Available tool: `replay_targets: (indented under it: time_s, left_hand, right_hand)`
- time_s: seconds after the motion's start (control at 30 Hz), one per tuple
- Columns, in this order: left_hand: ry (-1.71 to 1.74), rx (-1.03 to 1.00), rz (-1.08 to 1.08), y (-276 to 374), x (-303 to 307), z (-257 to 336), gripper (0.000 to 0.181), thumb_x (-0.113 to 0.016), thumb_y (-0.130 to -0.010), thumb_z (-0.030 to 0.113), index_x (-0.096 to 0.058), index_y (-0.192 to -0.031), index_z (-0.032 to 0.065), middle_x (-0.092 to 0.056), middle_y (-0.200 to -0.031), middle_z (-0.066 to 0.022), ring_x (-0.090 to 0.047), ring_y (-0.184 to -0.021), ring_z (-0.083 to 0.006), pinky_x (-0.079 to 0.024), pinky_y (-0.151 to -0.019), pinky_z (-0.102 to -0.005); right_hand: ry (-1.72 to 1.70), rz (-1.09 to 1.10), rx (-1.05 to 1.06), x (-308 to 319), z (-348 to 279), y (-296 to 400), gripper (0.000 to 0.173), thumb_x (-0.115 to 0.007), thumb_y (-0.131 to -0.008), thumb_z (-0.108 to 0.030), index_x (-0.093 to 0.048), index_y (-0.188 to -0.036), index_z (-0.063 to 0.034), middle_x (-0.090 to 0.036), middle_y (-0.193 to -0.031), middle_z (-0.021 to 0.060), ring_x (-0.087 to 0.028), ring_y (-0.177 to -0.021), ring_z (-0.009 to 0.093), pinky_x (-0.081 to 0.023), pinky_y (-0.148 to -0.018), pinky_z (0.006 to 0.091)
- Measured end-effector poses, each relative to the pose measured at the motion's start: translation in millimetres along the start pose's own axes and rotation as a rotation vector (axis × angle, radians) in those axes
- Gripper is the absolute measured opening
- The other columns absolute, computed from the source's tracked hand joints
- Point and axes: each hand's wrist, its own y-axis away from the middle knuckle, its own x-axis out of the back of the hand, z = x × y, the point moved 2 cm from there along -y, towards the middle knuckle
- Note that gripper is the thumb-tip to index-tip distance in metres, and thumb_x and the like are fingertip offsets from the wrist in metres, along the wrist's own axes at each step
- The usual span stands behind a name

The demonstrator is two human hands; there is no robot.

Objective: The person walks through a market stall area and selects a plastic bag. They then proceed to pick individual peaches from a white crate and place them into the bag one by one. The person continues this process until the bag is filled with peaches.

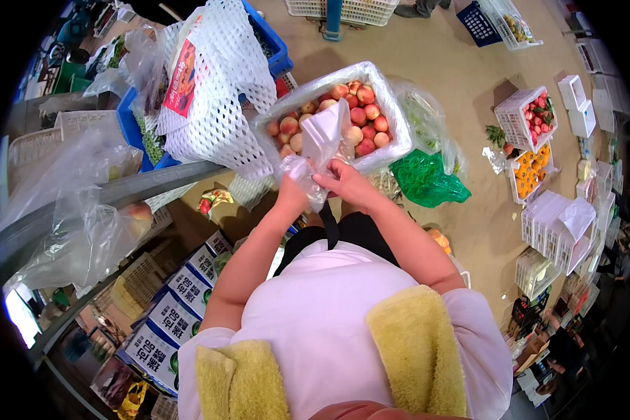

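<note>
Both my hands meet at the near edge of a plastic-lined crate (400, 113) that holds many red and yellow peaches (366, 94). My left hand (294, 191) is closed on a crumpled clear plastic bag (305, 178). My right hand (349, 184) pinches the same plastic from the other side, thumb towards my left hand. Just beyond my fingers a pale, whitish sheet (323, 128), perhaps part of the bag, lies over the peaches. A dark strap (329, 227) hangs below my hands.
White foam netting (220, 94) and blue crates (281, 58) stand at the left, by a metal rail (121, 191). A green plastic bag (430, 178) lies right of the peaches. Printed cartons (176, 310) are stacked lower left. Crates of fruit (514, 113) stand on the floor at the right.
</note>
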Motion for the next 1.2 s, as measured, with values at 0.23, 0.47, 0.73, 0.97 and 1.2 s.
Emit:
replay_targets:
  time_s: [0.23,0.47,0.73,0.97,1.2]
  left_hand:
    - [0.821,0.564,0.176,26,47,-14,0.025,-0.046,-0.098,0.024,-0.057,-0.111,0.0059,-0.065,-0.092,-0.0052,-0.063,-0.087,-0.0145,-0.05,-0.075,-0.0306]
    - [0.432,0.401,0.138,28,38,2,0.026,-0.046,-0.096,0.026,-0.057,-0.105,0.0041,-0.06,-0.085,-0.0054,-0.057,-0.084,-0.0147,-0.047,-0.078,-0.0302]
    - [-0.454,0.222,-0.46,36,71,61,0.039,-0.071,-0.076,0.019,-0.055,-0.109,0.0045,-0.061,-0.104,-0.0144,-0.06,-0.095,-0.0293,-0.047,-0.084,-0.0377]
    - [-0.004,0.387,-0.647,46,98,39,0.036,-0.075,-0.073,0.015,-0.059,-0.104,0.0065,-0.062,-0.09,-0.0066,-0.06,-0.089,-0.0165,-0.047,-0.081,-0.0342]
    - [-0.453,0.535,0.034,81,87,-72,0.026,-0.06,-0.085,0.021,-0.055,-0.106,0.006,-0.065,-0.09,-0.0189,-0.063,-0.082,-0.0377,-0.05,-0.073,-0.044]
  right_hand:
    - [-1.138,0.254,0.041,63,9,13,0.02,-0.047,-0.095,-0.021,-0.053,-0.081,-0.0089,-0.06,-0.08,0.0034,-0.058,-0.072,0.012,-0.051,-0.074,0.0315]
    - [0.725,0.651,0.232,132,87,50,0.074,-0.067,-0.082,-0.046,-0.042,-0.132,0.0026,-0.057,-0.12,0.0204,-0.055,-0.111,0.035,-0.044,-0.096,0.0417]
    - [0.944,0.144,0.087,82,11,4,0.036,-0.055,-0.082,-0.013,-0.057,-0.118,-0.0111,-0.064,-0.102,0.021,-0.061,-0.099,0.036,-0.048,-0.085,0.0443]
    - [0.869,0.317,0.11,118,-2,-18,0.033,-0.048,-0.081,-0.009,-0.061,-0.111,-0.0102,-0.065,-0.097,0.0218,-0.063,-0.093,0.036,-0.049,-0.079,0.044]
    - [0.53,-0.059,-0.169,156,16,-52,0.069,-0.069,-0.081,-0.037,-0.041,-0.138,-0.0105,-0.056,-0.12,0.0153,-0.057,-0.107,0.026,-0.047,-0.089,0.0382]
